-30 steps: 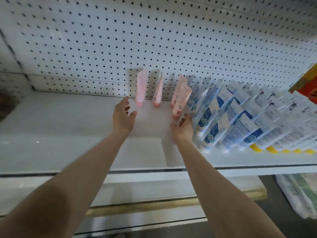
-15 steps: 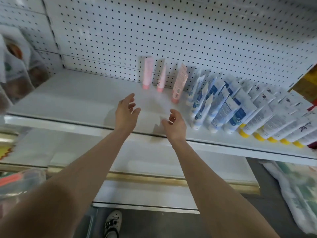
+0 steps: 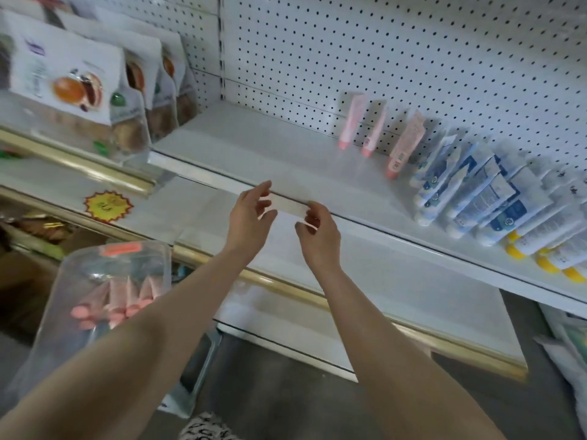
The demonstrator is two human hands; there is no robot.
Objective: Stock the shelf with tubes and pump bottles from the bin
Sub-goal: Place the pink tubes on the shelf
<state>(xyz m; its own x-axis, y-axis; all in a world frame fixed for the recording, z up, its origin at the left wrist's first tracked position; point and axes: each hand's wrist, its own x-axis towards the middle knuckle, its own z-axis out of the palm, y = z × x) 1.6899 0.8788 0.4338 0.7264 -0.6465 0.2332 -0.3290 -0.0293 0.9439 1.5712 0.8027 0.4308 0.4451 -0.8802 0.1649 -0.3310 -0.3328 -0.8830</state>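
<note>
The left hand point(image 3: 249, 217) and right hand point(image 3: 317, 230) hover empty, fingers slack, at the shelf point(image 3: 254, 147) edge. More pink tubes point(image 3: 127, 301) wait in the clear bin point(image 3: 152, 265) down left; I'd grab several by their bodies and stand them cap-down beside the three standing tubes point(image 3: 352, 120)

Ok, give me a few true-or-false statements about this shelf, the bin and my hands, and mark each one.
1. Three pink tubes stand on the shelf against the pegboard. True.
2. The left hand holds a pink tube. False: it is empty, like the right hand.
3. The clear bin holds more pink tubes. True.
4. The blue-and-white tubes stand left of the pink ones. False: they lean to the right of them.
</note>
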